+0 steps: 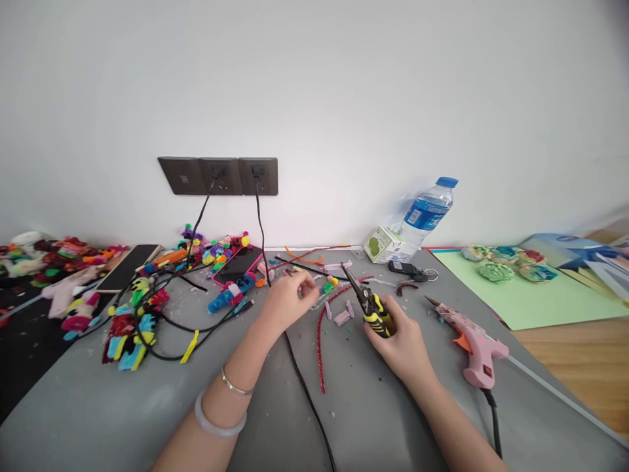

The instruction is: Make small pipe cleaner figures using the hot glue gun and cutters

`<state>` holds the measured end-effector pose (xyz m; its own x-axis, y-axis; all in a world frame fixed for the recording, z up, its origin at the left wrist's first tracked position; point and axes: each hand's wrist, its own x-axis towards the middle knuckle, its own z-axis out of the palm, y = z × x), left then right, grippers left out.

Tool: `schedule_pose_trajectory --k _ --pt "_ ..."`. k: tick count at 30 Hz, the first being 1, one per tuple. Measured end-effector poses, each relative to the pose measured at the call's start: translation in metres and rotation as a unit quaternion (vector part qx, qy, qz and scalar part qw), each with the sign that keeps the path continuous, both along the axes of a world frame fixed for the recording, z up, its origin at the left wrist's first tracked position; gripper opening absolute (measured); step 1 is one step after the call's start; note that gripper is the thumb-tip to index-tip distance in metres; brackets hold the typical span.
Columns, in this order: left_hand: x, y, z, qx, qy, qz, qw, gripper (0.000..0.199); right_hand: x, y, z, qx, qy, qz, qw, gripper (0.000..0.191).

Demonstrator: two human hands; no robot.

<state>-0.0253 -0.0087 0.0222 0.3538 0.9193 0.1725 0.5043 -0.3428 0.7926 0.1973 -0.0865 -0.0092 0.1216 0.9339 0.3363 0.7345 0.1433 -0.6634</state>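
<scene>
1. Nearest, a black cable [305,393] crosses the table [373,426] between the forearms.
2. The right hand [405,341] grips yellow-and-black pliers [377,321], raised near small pink pieces [343,317].
3. The left hand [289,300] curls narrow (whether around anything, I cannot tell).
4. Beyond the right forearm lies a pink glue gun [479,354].

Looks like a craft corner, could be home or a small studio, can't tell which. Gray tabletop [393,406] against a plain white wall [344,118], outlets [218,176] right above, pink hot glue gun [479,347], glittery red pipe cleaner [320,347] and fuzzy little figures [130,328] all over.
</scene>
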Motion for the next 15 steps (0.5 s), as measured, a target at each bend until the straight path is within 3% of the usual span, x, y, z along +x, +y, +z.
schedule_pose_trajectory --k 3,5,15 --pt "0.006 -0.011 0.000 -0.017 0.159 -0.021 0.987 0.021 0.000 0.001 0.000 0.012 0.011 -0.006 1.000 0.018" --pt "0.010 -0.017 -0.001 -0.023 0.213 -0.029 0.976 0.023 0.000 0.001 0.001 0.017 0.015 -0.010 1.000 0.017" --pt "0.016 -0.029 0.010 -0.043 0.303 -0.017 0.952 0.036 0.000 0.001 0.004 0.011 0.044 -0.011 0.999 0.017"
